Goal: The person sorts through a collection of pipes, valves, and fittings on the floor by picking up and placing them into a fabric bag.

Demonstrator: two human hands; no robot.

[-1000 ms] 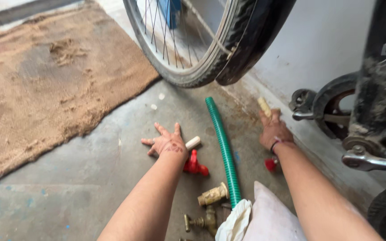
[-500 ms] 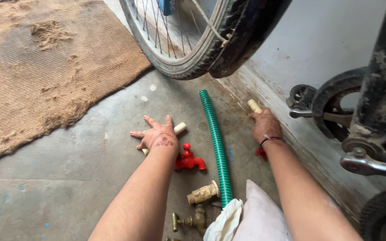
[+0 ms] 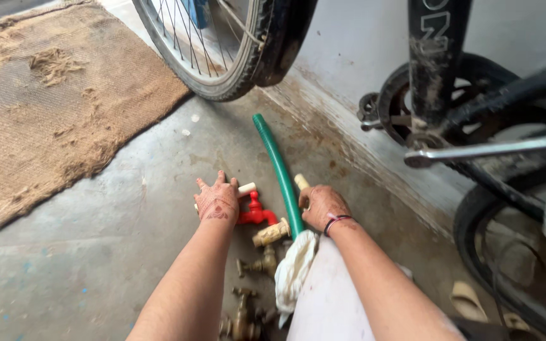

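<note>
— Two hands low over a concrete floor: what does each one have?

— Left hand lies palm down with fingers together, over a short cream pipe piece whose end pokes out to its right. Whether the fingers grip it or only rest on it cannot be told. Right hand is curled around a second cream pipe piece, its tip showing above the knuckles, just right of the green ribbed hose.

— And between the hands?

— A red plastic tap touching the left hand's side, then a tan threaded fitting against the hose. Nearer the person lie brass taps, loose on the floor, not in any box or tray. A white cloth hangs at the hose's near end, possibly the mouth of a bag; the view is too tight to say what, if anything, it holds.

— What surrounds them?

— A coir mat to the left, a bicycle wheel ahead, and the bicycle's crank and frame along the wall on the right.
</note>
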